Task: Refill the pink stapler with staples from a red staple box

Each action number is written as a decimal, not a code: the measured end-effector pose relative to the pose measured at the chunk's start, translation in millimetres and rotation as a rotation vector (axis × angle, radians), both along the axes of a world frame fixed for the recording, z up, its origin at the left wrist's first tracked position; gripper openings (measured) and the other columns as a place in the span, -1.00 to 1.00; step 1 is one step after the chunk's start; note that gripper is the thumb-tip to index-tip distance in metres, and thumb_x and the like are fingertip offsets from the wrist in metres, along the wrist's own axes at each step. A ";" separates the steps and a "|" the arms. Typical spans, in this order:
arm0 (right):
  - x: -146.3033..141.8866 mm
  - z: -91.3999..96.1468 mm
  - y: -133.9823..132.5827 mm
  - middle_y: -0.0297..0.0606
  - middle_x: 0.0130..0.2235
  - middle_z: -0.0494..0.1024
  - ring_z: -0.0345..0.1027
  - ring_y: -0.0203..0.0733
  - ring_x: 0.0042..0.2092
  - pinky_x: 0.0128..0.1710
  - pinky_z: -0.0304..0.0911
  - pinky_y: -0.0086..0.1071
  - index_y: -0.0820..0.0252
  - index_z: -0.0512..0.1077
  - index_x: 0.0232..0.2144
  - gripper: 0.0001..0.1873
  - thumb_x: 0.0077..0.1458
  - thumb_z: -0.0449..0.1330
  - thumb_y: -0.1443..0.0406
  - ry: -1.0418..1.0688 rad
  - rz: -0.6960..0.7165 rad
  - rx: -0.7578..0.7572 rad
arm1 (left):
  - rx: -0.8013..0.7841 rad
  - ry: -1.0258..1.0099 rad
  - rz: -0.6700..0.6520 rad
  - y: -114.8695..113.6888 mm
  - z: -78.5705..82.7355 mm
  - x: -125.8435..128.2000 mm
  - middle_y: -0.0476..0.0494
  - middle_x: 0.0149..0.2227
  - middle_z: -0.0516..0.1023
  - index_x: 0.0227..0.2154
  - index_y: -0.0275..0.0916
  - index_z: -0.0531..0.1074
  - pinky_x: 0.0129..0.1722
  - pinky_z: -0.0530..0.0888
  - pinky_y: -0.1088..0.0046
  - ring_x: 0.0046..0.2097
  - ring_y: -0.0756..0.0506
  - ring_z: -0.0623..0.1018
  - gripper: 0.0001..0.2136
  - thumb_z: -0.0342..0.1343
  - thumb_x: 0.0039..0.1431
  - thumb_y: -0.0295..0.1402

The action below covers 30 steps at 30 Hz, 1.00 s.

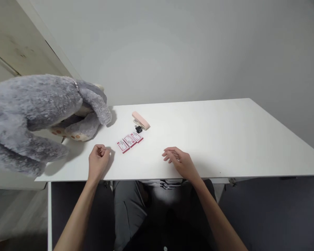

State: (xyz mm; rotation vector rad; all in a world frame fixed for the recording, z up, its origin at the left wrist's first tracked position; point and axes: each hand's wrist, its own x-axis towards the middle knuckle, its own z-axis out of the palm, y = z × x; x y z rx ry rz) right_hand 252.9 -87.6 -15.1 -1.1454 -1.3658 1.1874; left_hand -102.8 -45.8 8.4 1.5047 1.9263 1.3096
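Observation:
My left hand [97,161] rests near the table's front edge with its fingers curled in, and nothing shows in it. Just right of it lie three small white-and-red cards or flat packs [129,141] in a slanted row; their print is too small to read. Behind them is a small black object [138,129], possibly a clip. A pink stapler [140,120] lies at a slant beyond that, close to the black object. My right hand [181,162] is at the front of the table, palm turned inward, fingers loosely extended and apart from all these things.
Two large grey plush toys, or one with several limbs [39,104], fill the left end of the white table [225,139]. A grey wall [172,52] rises behind it. Below the front edge are my legs [128,209] and dark panels [277,209].

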 end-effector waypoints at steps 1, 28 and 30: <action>-0.4 0.7 -0.3 -0.13 -0.19 0.72 0.62 -0.11 -0.22 -0.24 0.53 -0.25 0.12 0.52 -0.15 -0.60 0.38 0.17 -0.07 -0.004 -0.003 0.001 | -0.011 0.018 -0.019 -1.3 1.0 0.3 0.11 -0.48 0.16 -0.44 -0.16 0.27 -0.38 0.26 0.47 -0.43 0.01 0.23 -0.85 0.16 0.06 -0.33; -0.6 -1.2 -2.5 -0.38 -0.49 0.37 0.24 -0.22 -0.41 -0.32 0.14 -0.30 0.04 0.05 -0.53 -0.53 0.33 0.17 0.10 -0.184 -0.013 0.084 | -0.024 0.025 -0.049 -6.9 0.5 0.7 0.09 -0.51 0.15 -0.53 -0.16 0.14 -0.40 0.16 0.47 -0.42 0.01 0.19 -0.71 0.17 0.11 -0.26; -0.8 -1.3 -2.4 -0.38 -0.49 0.37 0.25 -0.22 -0.40 -0.31 0.14 -0.30 0.04 0.05 -0.53 -0.53 0.33 0.17 0.11 -0.179 -0.012 0.081 | -0.024 0.022 -0.050 -6.1 -0.8 -0.3 0.10 -0.51 0.15 -0.53 -0.16 0.15 -0.40 0.16 0.46 -0.42 0.01 0.19 -0.72 0.17 0.11 -0.26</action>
